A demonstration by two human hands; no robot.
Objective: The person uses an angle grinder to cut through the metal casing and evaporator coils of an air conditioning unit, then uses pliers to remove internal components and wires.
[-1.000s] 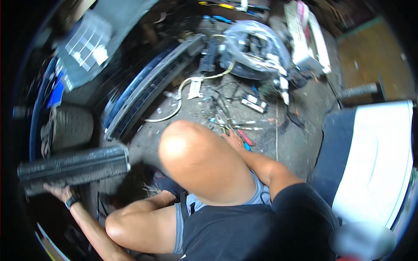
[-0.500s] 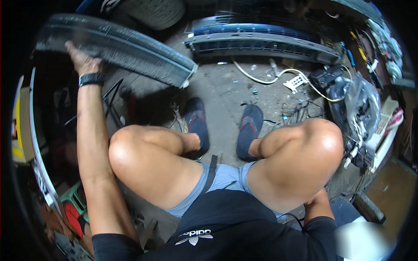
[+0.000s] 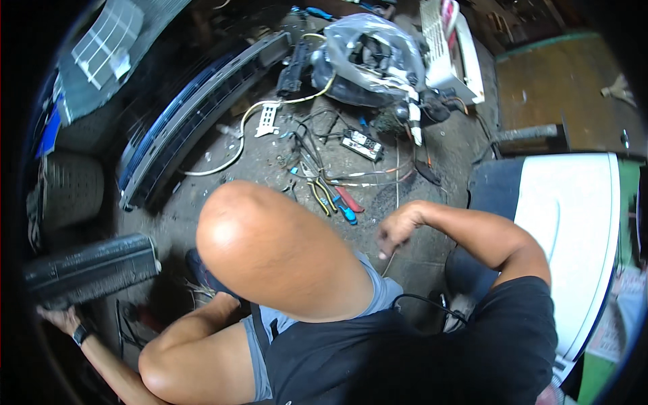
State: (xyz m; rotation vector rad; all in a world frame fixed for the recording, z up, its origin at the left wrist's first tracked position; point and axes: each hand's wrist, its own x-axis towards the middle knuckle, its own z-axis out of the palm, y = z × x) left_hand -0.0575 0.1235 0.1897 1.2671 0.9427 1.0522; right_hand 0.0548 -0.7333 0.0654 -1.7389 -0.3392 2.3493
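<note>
At the lower left, my left hand (image 3: 59, 318), with a black band on its wrist, is against the edge of a long dark grey casing (image 3: 88, 270) with a dusty surface. Its fingers are partly hidden at the dark rim of the picture. My right hand (image 3: 398, 229) hangs over the floor beside my raised knee, fingers loosely bent downward, with nothing visible in it. Closest to it on the floor lie a blue-handled tool (image 3: 347, 212), a red-handled tool (image 3: 349, 199) and pliers (image 3: 321, 198) with yellow and black handles.
A long finned unit (image 3: 202, 115) lies at the upper left. Loose cables surround a power strip (image 3: 362, 144). Beyond are a clear plastic bag (image 3: 374, 54) of dark parts and a white panel (image 3: 453, 50). A large white cover (image 3: 574, 236) stands at my right; a grey basket (image 3: 71, 189) stands far left.
My view has swung right, so the casing and finned unit now appear farther left. My right hand has come out from behind my thigh to above the floor; my left stays at the casing.
</note>
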